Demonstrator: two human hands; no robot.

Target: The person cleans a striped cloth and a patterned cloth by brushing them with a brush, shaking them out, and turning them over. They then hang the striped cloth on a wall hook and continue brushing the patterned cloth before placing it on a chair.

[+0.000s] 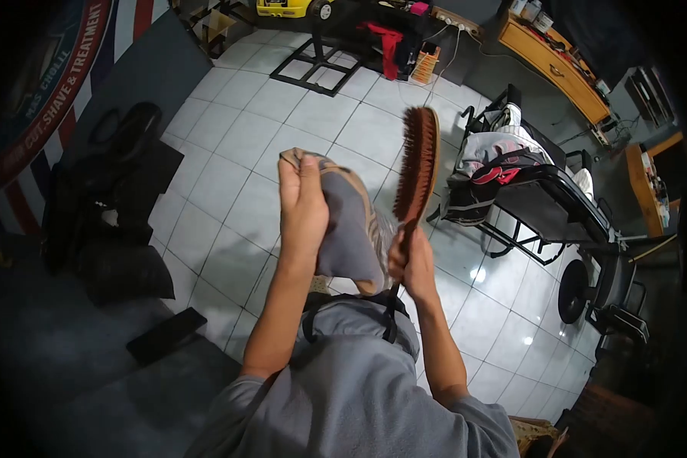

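Note:
My left hand (304,206) pinches the top edge of a small grey cushion (345,221) with a tan and brown patterned side, holding it up in front of my body. Upright in my right hand (414,263) is a long brush (420,164), its reddish-brown bristles turned toward the cushion and its wooden back facing right. My fingers wrap round its handle. The bristles are apart from the cushion, though the right hand is close to the cushion's lower right edge.
A black reclining chair (546,191) with cloths on it stands to the right. Behind it is a wooden drawer shelf (553,61). A black metal frame (317,70) and a yellow toy car (284,8) are at the back. To the left lies a black flat slab (166,336).

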